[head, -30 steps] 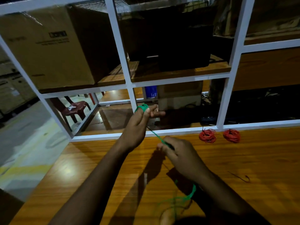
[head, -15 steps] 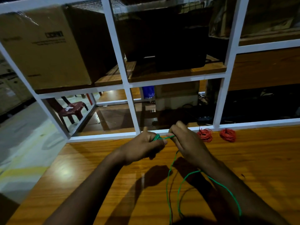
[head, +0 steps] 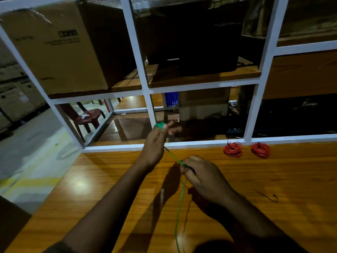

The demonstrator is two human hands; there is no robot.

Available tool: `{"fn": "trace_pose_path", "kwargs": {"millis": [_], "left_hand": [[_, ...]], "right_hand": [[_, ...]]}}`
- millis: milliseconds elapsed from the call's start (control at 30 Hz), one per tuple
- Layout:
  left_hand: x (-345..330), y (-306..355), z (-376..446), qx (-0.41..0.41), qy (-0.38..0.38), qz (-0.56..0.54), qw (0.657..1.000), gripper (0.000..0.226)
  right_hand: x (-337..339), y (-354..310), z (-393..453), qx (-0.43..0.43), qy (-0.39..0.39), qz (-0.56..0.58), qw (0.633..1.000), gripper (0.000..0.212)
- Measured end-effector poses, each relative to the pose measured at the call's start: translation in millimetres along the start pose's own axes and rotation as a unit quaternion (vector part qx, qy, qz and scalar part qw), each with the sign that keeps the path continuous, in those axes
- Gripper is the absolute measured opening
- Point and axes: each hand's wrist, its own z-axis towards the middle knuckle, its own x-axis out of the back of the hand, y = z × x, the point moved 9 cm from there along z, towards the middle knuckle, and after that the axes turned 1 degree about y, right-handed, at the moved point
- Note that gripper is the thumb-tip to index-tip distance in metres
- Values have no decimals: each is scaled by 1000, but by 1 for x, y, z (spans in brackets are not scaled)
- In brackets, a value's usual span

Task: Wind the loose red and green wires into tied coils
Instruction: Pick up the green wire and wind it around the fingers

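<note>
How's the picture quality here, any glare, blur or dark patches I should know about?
Head view: dim, warm light; a bright glare patch sits on the wooden table; both forearms cast hard shadows across it; the left hand is motion-blurred at its fingertips, where the green wire is wrapped; the right hand is sharper; shelf interiors go nearly black; the white frame bows from wide-angle distortion.

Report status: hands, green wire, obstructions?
Left hand raised, green wire looped round its fingers. Right hand pinches the strand, taut between. Two red coils lie apart. Nothing obstructing.
</note>
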Motion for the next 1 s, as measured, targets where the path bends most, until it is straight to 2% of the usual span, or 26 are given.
{"fn": "trace_pose_path", "kwargs": {"millis": [33, 100, 133, 200, 300, 400, 500, 600, 667, 700, 767, 800, 833, 933, 1000], "left_hand": [[-10, 2, -3, -42, -18, 110, 993, 34], [-30, 3, -10, -117, -52, 278, 952, 33], [-35, 3, -13, -136, -60, 316, 937, 38], [-38, 1, -17, -133, -69, 301, 942, 53], [-43, -7, -24, -62, -117, 219, 967, 61], [-49, -18, -29, 31, -161, 92, 982, 43], [-51, -13, -31, 51, -161, 3, 986, 37], [-44, -3, -29, 66, -121, -81, 987, 50], [-35, 4, -26, 94, -93, -199, 971, 57], [-29, 6, -25, 115, -79, -278, 951, 57], [-16, 5, -23, 164, -38, -441, 882, 50], [-7, 8, -20, 164, -22, -500, 850, 44], [3, 13, -15, 147, -5, -532, 834, 41], [31, 36, -6, 67, 33, -544, 836, 45], [41, 51, -2, 38, 47, -556, 829, 37]], "right_hand": [[11, -4, 2, 5, 28, 3, 1000, 15], [29, -4, 7, 12, 64, 0, 998, 13], [34, 0, 8, 10, 69, -10, 998, 14], [41, 14, 9, -6, 82, -49, 995, 25], [57, 35, 8, -29, 135, -59, 989, 20], [65, 49, 9, -29, 154, -38, 987, 27], [61, 62, 8, -42, 124, -35, 991, 38], [53, 76, 3, -56, 96, -18, 994, 42], [51, 85, -2, -69, 101, 8, 992, 42], [51, 90, -4, -78, 109, 18, 991, 40], [46, 104, -9, -103, 115, 33, 988, 40], [41, 113, -13, -121, 110, 35, 986, 41], [34, 122, -17, -140, 98, 36, 985, 43], [-2, 143, -30, -174, 30, 41, 983, 50], [-27, 148, -39, -170, -11, 43, 984, 49]]}}
